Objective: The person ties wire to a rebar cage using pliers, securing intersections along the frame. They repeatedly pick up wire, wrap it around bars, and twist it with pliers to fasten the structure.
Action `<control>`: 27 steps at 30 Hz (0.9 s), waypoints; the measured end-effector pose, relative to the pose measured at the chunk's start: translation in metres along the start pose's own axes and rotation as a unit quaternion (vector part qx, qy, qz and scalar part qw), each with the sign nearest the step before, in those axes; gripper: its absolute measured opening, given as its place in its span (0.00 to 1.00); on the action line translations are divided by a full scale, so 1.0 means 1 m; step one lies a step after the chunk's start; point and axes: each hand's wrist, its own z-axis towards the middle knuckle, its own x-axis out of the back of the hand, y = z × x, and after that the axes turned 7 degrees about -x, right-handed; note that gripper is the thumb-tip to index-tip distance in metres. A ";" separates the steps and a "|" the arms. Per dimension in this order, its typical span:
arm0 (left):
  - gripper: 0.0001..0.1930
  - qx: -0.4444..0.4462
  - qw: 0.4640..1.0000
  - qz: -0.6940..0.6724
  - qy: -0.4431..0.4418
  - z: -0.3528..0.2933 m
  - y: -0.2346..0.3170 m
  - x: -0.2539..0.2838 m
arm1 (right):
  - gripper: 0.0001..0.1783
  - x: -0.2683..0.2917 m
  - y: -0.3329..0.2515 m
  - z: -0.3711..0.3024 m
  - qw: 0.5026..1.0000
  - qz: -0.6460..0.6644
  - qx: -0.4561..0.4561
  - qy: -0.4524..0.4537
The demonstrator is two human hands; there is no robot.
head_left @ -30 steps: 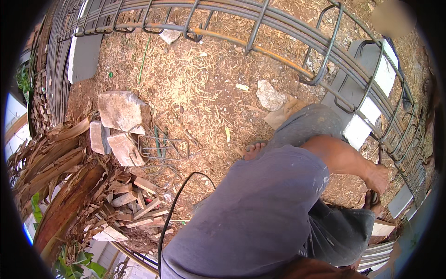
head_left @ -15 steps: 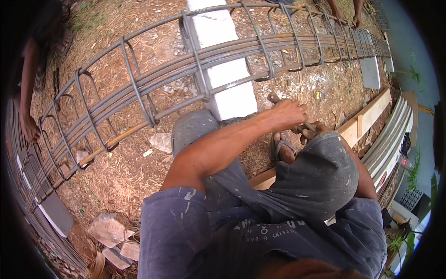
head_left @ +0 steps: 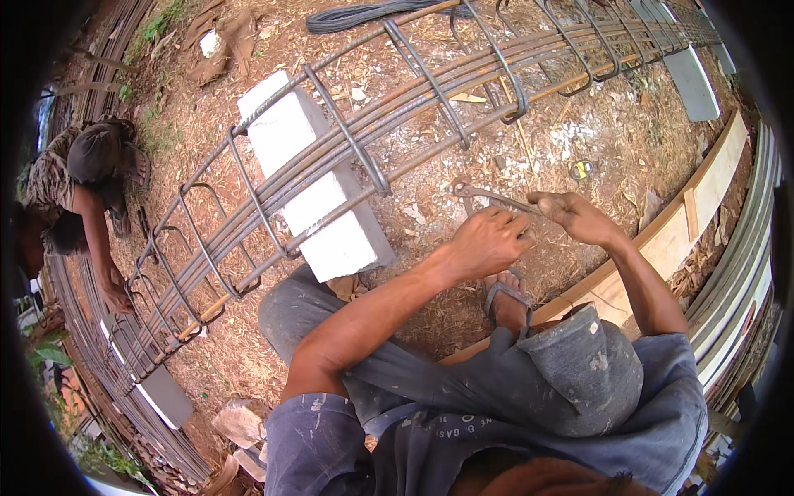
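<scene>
A rusty pair of pincers [head_left: 496,197] is above the ground in front of me, its head pointing left. My right hand [head_left: 575,217] grips the end of its long handle between thumb and fingers. Just below the pincers, my left hand [head_left: 490,244] is closed with its fingers curled; what they hold, if anything, is hidden. Beyond my hands lies a long rebar cage [head_left: 364,161] of bars and bent stirrups. It passes over a white block [head_left: 335,244], close to my left knee.
At the left a co-worker's hand [head_left: 116,296] is at the cage's end. A wire coil [head_left: 364,16] lies beyond the cage. A yellow tape measure [head_left: 581,170] rests on the ground. Right are a wooden board [head_left: 662,256] and grey strips [head_left: 748,273]; stones [head_left: 240,423] lie lower left.
My view has shifted, bringing the co-worker at left further into sight. My right hand has come up from behind my knee, and the pincers' long handle now shows between my hands.
</scene>
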 end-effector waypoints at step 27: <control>0.21 0.291 0.907 0.154 0.262 0.029 -0.062 0.025 | 0.13 0.069 -0.027 0.105 0.844 0.060 0.156 0.509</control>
